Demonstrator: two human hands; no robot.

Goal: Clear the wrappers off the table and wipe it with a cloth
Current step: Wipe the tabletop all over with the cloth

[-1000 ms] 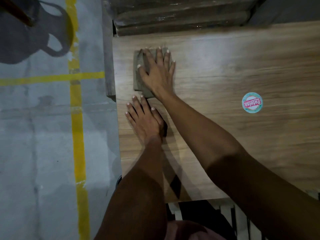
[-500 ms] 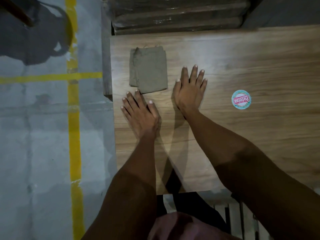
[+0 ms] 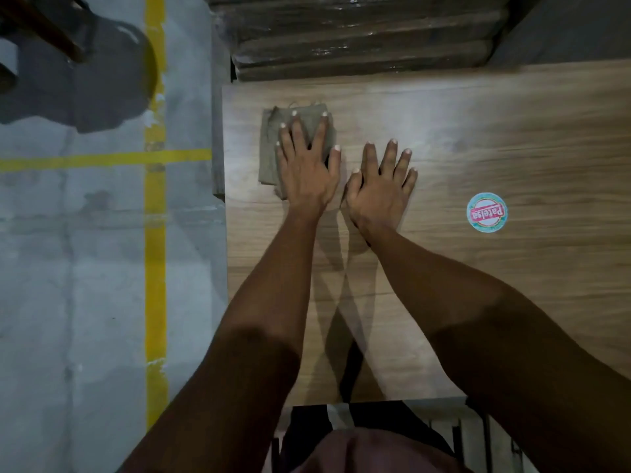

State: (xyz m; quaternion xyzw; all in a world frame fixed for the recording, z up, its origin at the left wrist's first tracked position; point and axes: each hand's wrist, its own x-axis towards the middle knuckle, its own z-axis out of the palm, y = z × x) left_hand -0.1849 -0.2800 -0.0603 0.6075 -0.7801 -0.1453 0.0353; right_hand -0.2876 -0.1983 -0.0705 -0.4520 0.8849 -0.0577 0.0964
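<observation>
Head view, looking down on a light brown wood-grain table (image 3: 478, 138). A folded grey-green cloth (image 3: 269, 148), roughly rectangular, lies flat near the table's far left corner. Left hand (image 3: 307, 172) rests palm-down on the cloth, covering its right and near portions; fingers straight and spread apart, thumb out to the right with its tip on bare wood just beside the cloth's edge. Right hand (image 3: 380, 192) lies palm-down on bare tabletop just right of the left hand, fingers straight and slightly apart, holding nothing, clear of the cloth. A round teal-rimmed sticker with a red-and-white label (image 3: 486, 212) sits flat on the table, well right of the right hand. Grey concrete floor (image 3: 85, 268) to the left, marked with crossing yellow painted lines (image 3: 155, 268). Dark stacked boards (image 3: 358, 35) lie beyond the table's far edge.
</observation>
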